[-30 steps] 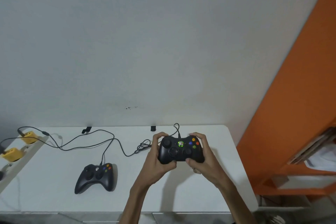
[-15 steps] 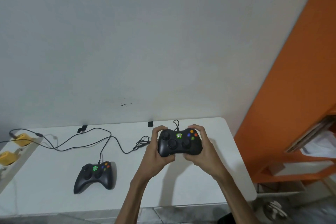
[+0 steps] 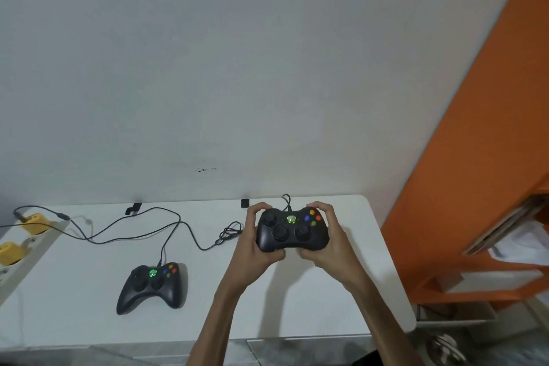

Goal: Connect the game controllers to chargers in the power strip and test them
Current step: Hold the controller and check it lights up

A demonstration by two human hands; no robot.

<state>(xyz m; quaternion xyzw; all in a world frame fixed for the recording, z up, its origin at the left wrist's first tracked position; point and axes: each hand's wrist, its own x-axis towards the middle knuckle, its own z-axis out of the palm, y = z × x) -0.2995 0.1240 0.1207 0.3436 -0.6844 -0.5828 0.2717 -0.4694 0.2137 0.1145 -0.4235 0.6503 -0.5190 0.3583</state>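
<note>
Black controller [image 3: 292,232]: held face up over the right part of the white surface [image 3: 74,300], centre light glowing green.
Left hand [image 3: 252,246]: fingers [image 3: 255,212] clamped round the left grip and top edge.
Right hand [image 3: 331,242]: fingers [image 3: 322,207] clamped round the right grip and top edge.
Second black controller [image 3: 153,287]: flat on the surface, left of the hands and well apart from them, untouched, centre light also green.
Black cables [image 3: 142,235]: leading from the top of each controller leftward across the surface, with a small coiled bundle [image 3: 230,233] just beside the left hand.
Two yellow chargers [image 3: 35,221]: seated in a pale power strip [image 3: 35,249] at the left edge.
Orange shelving [image 3: 475,157]: far right.
</note>
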